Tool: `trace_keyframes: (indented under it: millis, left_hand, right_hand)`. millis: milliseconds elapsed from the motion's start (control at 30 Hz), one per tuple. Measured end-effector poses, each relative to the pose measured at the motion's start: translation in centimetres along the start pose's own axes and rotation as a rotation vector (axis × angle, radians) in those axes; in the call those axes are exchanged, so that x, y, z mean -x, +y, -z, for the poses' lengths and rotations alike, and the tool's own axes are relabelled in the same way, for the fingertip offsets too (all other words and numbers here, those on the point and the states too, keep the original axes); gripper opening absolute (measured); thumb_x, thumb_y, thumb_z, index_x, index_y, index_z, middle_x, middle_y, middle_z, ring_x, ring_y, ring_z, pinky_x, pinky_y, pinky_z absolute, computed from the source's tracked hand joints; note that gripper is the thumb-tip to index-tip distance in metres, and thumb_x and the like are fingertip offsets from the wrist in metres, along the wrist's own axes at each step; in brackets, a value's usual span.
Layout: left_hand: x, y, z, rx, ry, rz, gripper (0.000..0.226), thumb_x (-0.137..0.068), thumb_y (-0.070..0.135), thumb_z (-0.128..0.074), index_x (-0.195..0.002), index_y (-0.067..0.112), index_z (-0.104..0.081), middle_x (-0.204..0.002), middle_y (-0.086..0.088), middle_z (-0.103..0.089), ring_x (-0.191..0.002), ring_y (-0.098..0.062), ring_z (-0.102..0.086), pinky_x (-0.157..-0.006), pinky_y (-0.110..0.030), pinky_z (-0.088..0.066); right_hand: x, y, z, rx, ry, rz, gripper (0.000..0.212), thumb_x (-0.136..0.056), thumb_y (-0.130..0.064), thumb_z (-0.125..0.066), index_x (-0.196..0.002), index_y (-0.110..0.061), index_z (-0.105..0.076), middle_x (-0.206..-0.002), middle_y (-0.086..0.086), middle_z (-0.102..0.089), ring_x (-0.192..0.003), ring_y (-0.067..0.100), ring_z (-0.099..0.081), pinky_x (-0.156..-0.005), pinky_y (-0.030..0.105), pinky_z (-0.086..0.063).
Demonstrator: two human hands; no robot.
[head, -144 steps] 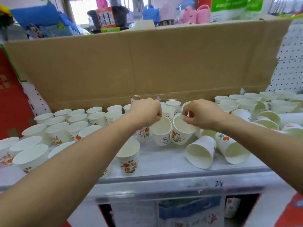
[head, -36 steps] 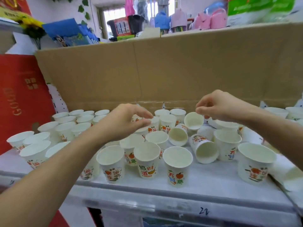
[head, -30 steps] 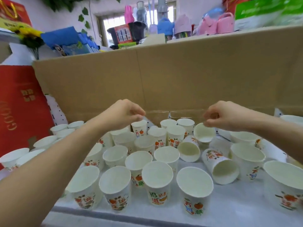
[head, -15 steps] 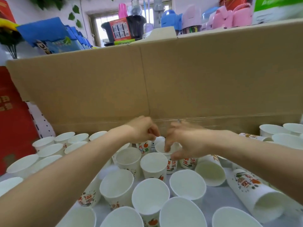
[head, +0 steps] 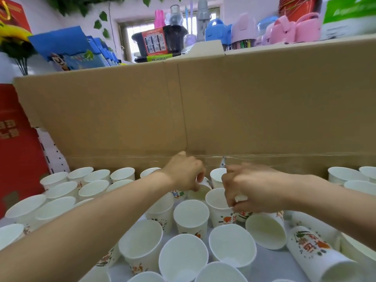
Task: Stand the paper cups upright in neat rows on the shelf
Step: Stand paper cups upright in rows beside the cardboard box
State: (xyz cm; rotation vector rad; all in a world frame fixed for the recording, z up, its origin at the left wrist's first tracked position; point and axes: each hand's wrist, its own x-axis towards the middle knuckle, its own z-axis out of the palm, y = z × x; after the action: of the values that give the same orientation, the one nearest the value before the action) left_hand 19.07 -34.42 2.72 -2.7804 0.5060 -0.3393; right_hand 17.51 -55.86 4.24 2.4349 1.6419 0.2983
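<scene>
Right grip [head: 250, 187]: it is pinching the far rim of an upright orange-print cup [head: 220, 208] in the middle of the shelf [head: 271, 261].
Left grip [head: 184, 174]: it is curling its fingers down over a tilted cup [head: 198, 193] just left of that one. It looks like a hold on the rim, though the fingers are hiding the contact.
Near cups [head: 191, 216]: these are standing mouth-up in front of both grips, packed close but not lining up straight.
Left rows [head: 81, 186]: these upright cups are sitting in fairly tidy lines running back to the cardboard wall [head: 203, 108].
Right side: a leaning cup [head: 266, 231] is showing us its mouth, and a fallen cup [head: 317, 253] is lying on its side, near right.
Progress: I am judging it well past halfway. Most cups are standing, while the right-hand tumble and the loose middle cluster are waiting.
Change: about a second ago both grips were hanging apart above the cups, holding nothing. Now they are working close together, down among the far cups.
</scene>
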Motion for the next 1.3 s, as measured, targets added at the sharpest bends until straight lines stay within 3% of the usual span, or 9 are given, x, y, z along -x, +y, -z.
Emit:
trace_keyframes:
  millis: [200,300,467,667,833,967,1100,1200,1300]
  left_hand:
    - [-0.9,-1.4,1.2,0.036,0.036,0.048,0.013,-0.088,0.03,-0.063,-0.097,0.029,-0.072,-0.099,0.011,-0.071,-0.093,-0.015,-0.06,-0.077,-0.032,-0.024]
    - [-1.2,-1.1,1.1,-0.029,0.041,-0.009,0.019,-0.087,0.024,-0.063,-0.101,0.034,-0.072,-0.098,0.012,-0.071,-0.096,-0.014,-0.055,-0.073,-0.031,-0.02]
    - [-1.2,-0.4,0.5,-0.099,0.078,-0.134,0.029,-0.089,0.017,-0.059,-0.107,0.037,-0.07,-0.096,0.014,-0.07,-0.099,-0.012,-0.047,-0.072,-0.03,-0.019]
    - [0.0,-0.6,1.7,0.075,0.129,-0.092,0.018,-0.095,0.031,-0.055,-0.105,0.035,-0.069,-0.104,0.019,-0.066,-0.096,-0.008,-0.048,-0.074,-0.029,-0.02]
    - [1.6,-1.8,2.3,0.228,-0.059,-0.011,0.024,-0.082,0.058,-0.063,-0.09,0.037,-0.073,-0.092,0.024,-0.068,-0.083,0.001,-0.055,-0.077,-0.027,-0.029]
    - [2.1,-1.3,1.8,0.138,-0.125,-0.051,0.014,-0.082,0.043,-0.07,-0.093,0.037,-0.073,-0.092,0.02,-0.069,-0.085,-0.003,-0.057,-0.078,-0.028,-0.031]
    - [2.1,-0.5,2.0,0.099,-0.128,-0.063,0.016,-0.087,0.034,-0.067,-0.103,0.035,-0.071,-0.106,0.02,-0.067,-0.1,-0.006,-0.055,-0.08,-0.029,-0.029]
    - [2.6,-0.5,2.6,0.113,-0.099,-0.014,0.026,-0.09,0.034,-0.064,-0.115,0.036,-0.065,-0.118,0.02,-0.063,-0.112,-0.004,-0.051,-0.088,-0.03,-0.032]
    - [3.5,-0.5,3.3,0.293,0.035,0.025,0.024,-0.089,0.035,-0.064,-0.113,0.037,-0.066,-0.111,0.025,-0.062,-0.101,0.006,-0.052,-0.088,-0.027,-0.033]
  right_hand:
    - [0.3,-0.2,0.2,0.047,0.031,0.027,0.018,-0.091,-0.04,-0.054,-0.101,-0.032,-0.067,-0.099,-0.013,-0.056,-0.097,0.007,-0.036,-0.076,0.027,-0.032]
    - [0.3,-0.5,0.2,0.08,0.033,0.039,0.02,-0.093,-0.039,-0.052,-0.105,-0.032,-0.066,-0.101,-0.013,-0.056,-0.099,0.007,-0.036,-0.072,0.024,-0.023]
    - [0.5,-0.7,0.1,0.114,0.029,0.052,0.02,-0.093,-0.035,-0.05,-0.106,-0.032,-0.065,-0.101,-0.012,-0.057,-0.103,0.011,-0.037,-0.075,0.025,-0.027]
    - [1.2,-0.4,-0.2,0.107,0.016,0.035,0.019,-0.092,-0.036,-0.051,-0.105,-0.033,-0.065,-0.102,-0.012,-0.055,-0.104,0.009,-0.037,-0.075,0.025,-0.028]
    - [1.3,-0.8,-0.3,0.082,0.036,0.042,0.02,-0.092,-0.036,-0.051,-0.105,-0.033,-0.066,-0.1,-0.011,-0.057,-0.102,0.011,-0.04,-0.081,0.029,-0.037]
    - [0.8,-0.9,-0.6,0.109,0.054,0.045,0.02,-0.092,-0.034,-0.051,-0.104,-0.031,-0.067,-0.099,-0.009,-0.058,-0.1,0.013,-0.042,-0.078,0.031,-0.038]
    - [0.4,-1.1,-0.5,0.1,0.076,0.035,0.022,-0.092,-0.035,-0.054,-0.112,-0.034,-0.064,-0.105,-0.011,-0.058,-0.105,0.013,-0.044,-0.073,0.026,-0.03]
    - [1.9,0.5,1.4,-0.081,0.121,-0.093,0.036,-0.086,-0.04,-0.064,-0.121,-0.04,-0.059,-0.113,-0.016,-0.056,-0.111,0.008,-0.047,-0.082,0.022,-0.034]
    - [5.6,4.4,4.1,-0.255,0.259,-0.33,0.03,-0.085,-0.036,-0.067,-0.115,-0.037,-0.064,-0.093,-0.024,-0.055,-0.098,0.008,-0.056,-0.089,0.031,-0.047]
